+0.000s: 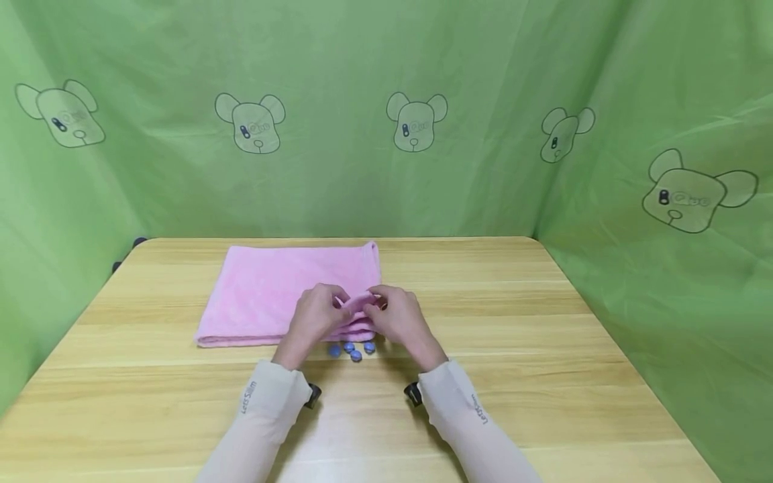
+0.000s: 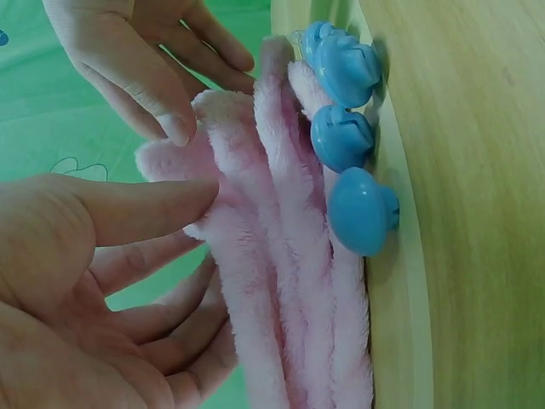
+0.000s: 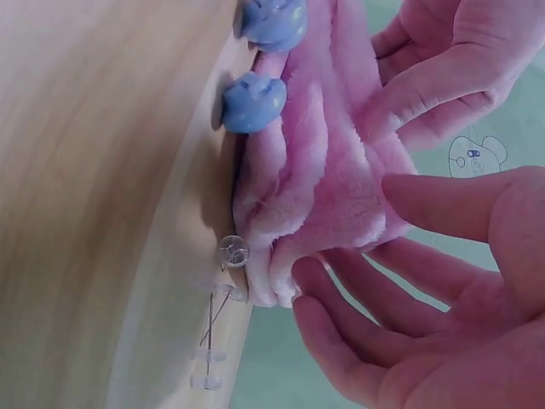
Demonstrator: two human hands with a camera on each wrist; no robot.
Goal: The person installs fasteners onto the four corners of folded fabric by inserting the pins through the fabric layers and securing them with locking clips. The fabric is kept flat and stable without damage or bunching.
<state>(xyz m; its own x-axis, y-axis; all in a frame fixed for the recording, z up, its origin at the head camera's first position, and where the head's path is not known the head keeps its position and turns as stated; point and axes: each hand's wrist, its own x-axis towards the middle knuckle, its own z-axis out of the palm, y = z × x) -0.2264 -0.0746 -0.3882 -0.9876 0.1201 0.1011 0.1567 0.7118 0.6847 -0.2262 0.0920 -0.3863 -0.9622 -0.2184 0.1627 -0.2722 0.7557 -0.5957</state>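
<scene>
A folded pink fleece cloth (image 1: pixel 272 288) lies on the table, its layers bunched up at the near right corner. My left hand (image 1: pixel 315 314) pinches the raised top layer there between thumb and fingers. On the other side of the same fold, my right hand (image 1: pixel 400 316) holds the corner, thumb on top and fingers beneath, as the right wrist view shows. Several blue mushroom-shaped quilt clips (image 2: pixel 362 211) stand along the cloth's near edge, just below both hands. In the right wrist view, clear-headed pins (image 3: pixel 234 251) lie beside the cloth's corner.
The wooden table (image 1: pixel 513 349) extends around the cloth on all sides. Green curtains (image 1: pixel 338 188) with printed bear heads hang behind and beside it. Dark wrist devices (image 1: pixel 413 394) sit at both cuffs.
</scene>
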